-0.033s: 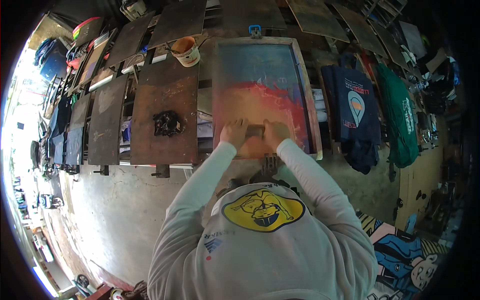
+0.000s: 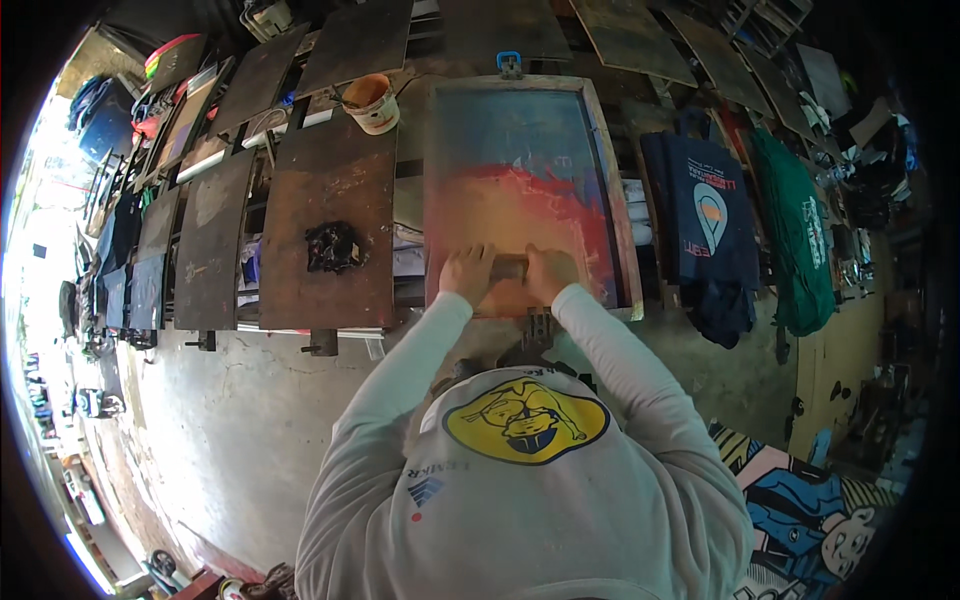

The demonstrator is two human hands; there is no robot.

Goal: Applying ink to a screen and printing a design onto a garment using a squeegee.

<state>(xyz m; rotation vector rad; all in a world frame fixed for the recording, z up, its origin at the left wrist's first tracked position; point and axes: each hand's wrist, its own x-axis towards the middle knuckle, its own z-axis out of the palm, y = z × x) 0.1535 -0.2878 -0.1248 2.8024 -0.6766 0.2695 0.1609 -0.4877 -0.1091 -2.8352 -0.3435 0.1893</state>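
Note:
A wood-edged printing screen point(image 2: 598, 150) lies flat before me, its mesh grey-blue at the far part and red and orange nearer. Both hands are closed on a dark squeegee point(image 2: 509, 267) at the near part of the mesh. My left hand point(image 2: 467, 272) grips its left end, and my right hand point(image 2: 551, 274) grips the right one. Only the middle of the squeegee shows between them; its lower edge is hard to make out. A blue clamp point(image 2: 510, 62) sits at the screen's far edge.
On the brown board point(image 2: 290, 200) to the left rest a crumpled black lump point(image 2: 335, 247) and a stained bucket point(image 2: 371, 104). Dark blue printed shirts point(image 2: 705, 200) and a green one point(image 2: 795, 230) drape over boards at the right. More boards stand in rows beyond.
Both hands and the squeegee have slid slightly toward me over the mesh. The rest looks the same.

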